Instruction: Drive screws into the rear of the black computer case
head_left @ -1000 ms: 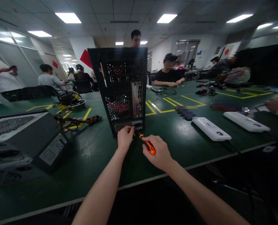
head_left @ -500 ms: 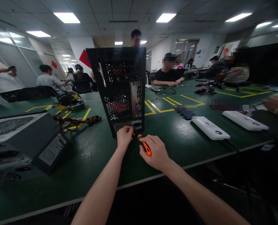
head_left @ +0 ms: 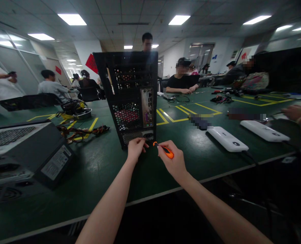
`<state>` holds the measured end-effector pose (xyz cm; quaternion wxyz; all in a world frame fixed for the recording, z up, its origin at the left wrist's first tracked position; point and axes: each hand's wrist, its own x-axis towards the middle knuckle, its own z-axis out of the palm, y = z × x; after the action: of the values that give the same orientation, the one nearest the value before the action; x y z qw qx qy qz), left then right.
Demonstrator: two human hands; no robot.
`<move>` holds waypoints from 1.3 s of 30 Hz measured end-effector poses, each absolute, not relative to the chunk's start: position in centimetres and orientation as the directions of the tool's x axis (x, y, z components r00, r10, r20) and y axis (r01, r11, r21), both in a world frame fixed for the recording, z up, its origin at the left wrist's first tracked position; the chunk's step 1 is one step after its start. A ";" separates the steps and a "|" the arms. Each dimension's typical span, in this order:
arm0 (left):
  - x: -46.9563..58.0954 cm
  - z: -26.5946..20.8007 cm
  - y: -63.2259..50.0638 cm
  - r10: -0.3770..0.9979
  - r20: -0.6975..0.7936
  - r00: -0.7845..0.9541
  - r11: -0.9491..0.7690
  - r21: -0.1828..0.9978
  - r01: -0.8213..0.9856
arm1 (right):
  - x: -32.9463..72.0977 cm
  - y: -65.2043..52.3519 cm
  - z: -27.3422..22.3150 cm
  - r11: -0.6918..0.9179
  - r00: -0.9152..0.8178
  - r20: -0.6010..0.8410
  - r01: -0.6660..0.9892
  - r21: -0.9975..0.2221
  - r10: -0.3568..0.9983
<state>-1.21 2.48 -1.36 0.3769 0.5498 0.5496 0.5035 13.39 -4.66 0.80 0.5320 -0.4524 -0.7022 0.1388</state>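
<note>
A black computer case (head_left: 109,78) stands upright on the green table, its back panel with ports and perforated grilles facing me. My left hand (head_left: 136,149) is at the lower edge of that panel, beside the power supply grille (head_left: 132,136). Its fingers look slightly apart, and no held object shows in them. My right hand (head_left: 174,161) grips an orange and black screwdriver (head_left: 167,151) by the handle, which slants up and left toward the case's lower right corner. The screwdriver's tip is too dark to make out.
A loose grey power supply unit (head_left: 51,159) lies at the left, with bundled cables (head_left: 86,132) behind it. Two white devices (head_left: 228,139) lie at the right. Another person's hand (head_left: 299,113) is at the right edge. The table's front edge runs below my hands.
My right hand has shifted right and slightly up with the screwdriver, whose handle now lies flatter. My left hand's pinched fingers have spread a little and moved slightly right along the case bottom.
</note>
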 end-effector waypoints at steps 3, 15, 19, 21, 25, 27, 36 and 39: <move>-1.2 -1.5 2.5 0.986 0.137 -0.089 -0.115 0.968 0.222 | 13.6 -4.7 0.7 0.608 -0.123 0.655 0.526 -0.594 0.746; -1.0 -1.2 2.2 0.991 0.119 -0.062 -0.107 0.979 0.172 | 13.6 -5.2 0.5 0.704 -0.392 0.658 0.641 -0.306 0.643; -1.0 -1.1 2.1 0.990 0.122 -0.065 -0.107 0.976 0.190 | 13.4 -5.3 0.8 0.695 -0.349 0.674 0.630 -0.346 0.651; -1.0 -1.0 2.1 0.991 0.115 -0.065 -0.101 0.976 0.192 | 13.3 -5.3 0.9 0.677 -0.275 0.686 0.604 -0.421 0.673; -1.0 -0.9 2.2 0.993 0.111 -0.041 -0.100 0.976 0.195 | 13.2 -5.1 0.8 0.612 -0.139 0.658 0.546 -0.573 0.740; -1.0 -0.9 2.2 0.994 0.108 -0.024 -0.101 0.976 0.193 | 13.3 -5.0 0.6 0.621 -0.155 0.665 0.557 -0.552 0.730; -0.9 -0.9 2.1 0.994 0.108 -0.023 -0.102 0.979 0.177 | 13.4 -4.9 0.4 0.698 -0.311 0.708 0.624 -0.352 0.635; -0.9 -1.0 2.1 0.993 0.118 -0.024 -0.112 0.976 0.185 | 13.5 -4.9 0.6 0.693 -0.343 0.688 0.644 -0.324 0.640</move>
<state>-0.93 2.12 -0.99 0.4133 0.5630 0.5227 0.4888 13.47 -4.92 0.57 0.4184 -0.3916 -0.8195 -0.0025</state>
